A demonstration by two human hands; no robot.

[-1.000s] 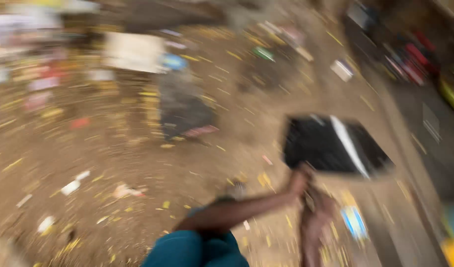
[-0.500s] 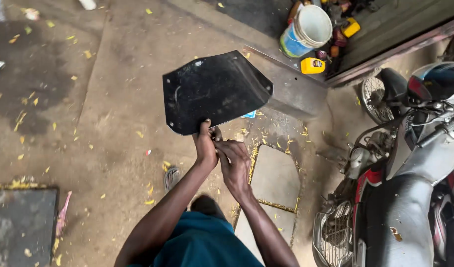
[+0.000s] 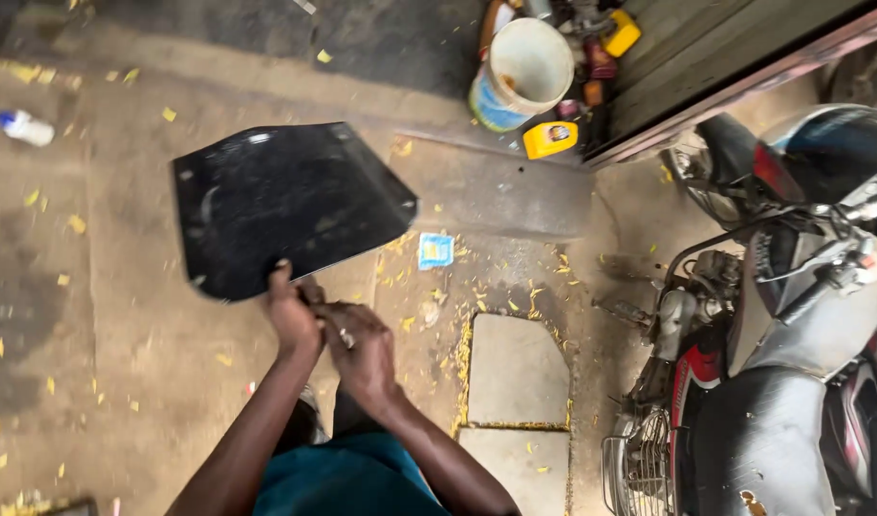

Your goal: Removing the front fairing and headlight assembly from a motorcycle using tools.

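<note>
A flat black plastic panel (image 3: pixel 285 205) is held above a dusty concrete floor (image 3: pixel 104 315), gripped at its lower edge by the left hand (image 3: pixel 293 315), whose fingers are curled shut on it. Just right of the panel's lower edge, the right hand (image 3: pixel 362 352) is closed around a small object that cannot be made out. Well right of the panel a motorcycle (image 3: pixel 782 325) is parked, and a white bucket (image 3: pixel 524 72) is seen above and right of the panel.
</note>
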